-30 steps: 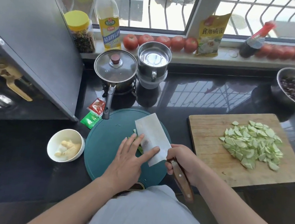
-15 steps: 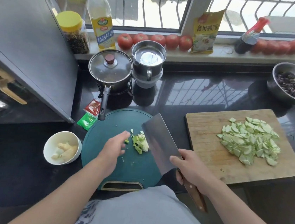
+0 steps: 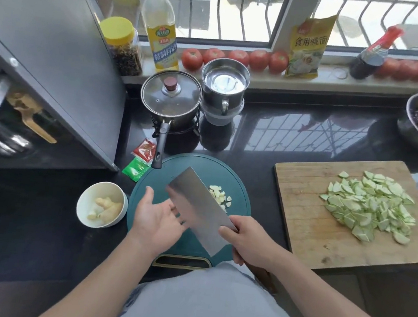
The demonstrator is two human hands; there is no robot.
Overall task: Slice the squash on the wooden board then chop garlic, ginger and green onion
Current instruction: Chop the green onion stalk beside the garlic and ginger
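At the far left I see a white bowl [image 3: 102,205] on the dark counter holding a knob of ginger [image 3: 108,205] and some pale cloves. Behind it on the sill stand a yellow-lidded jar [image 3: 120,44] and an oil bottle [image 3: 160,30] with a yellow label in Chinese characters too small for me to read. Below them sit a lidded pot [image 3: 170,98] and a steel mug [image 3: 224,87], with red and green sachets [image 3: 140,158] by the pot handle. On the round green board [image 3: 241,188] my left hand [image 3: 157,217] is spread palm up, fingers relaxed, fingertips touching the flat of the cleaver [image 3: 199,209] and gripping nothing. My right hand [image 3: 248,239] is curled round the cleaver's handle, the blade tilted over the board. Just beyond the blade lies a small pile of chopped garlic [image 3: 220,195]. A row of tomatoes [image 3: 235,58] lines the sill, then a yellow packet [image 3: 308,47] printed 食用碱面. To the right, the sliced squash [image 3: 368,210] is heaped on the wooden board [image 3: 299,221]. Beyond are a dark sauce bottle [image 3: 370,57] and a steel bowl [image 3: 413,114] of dark pieces.
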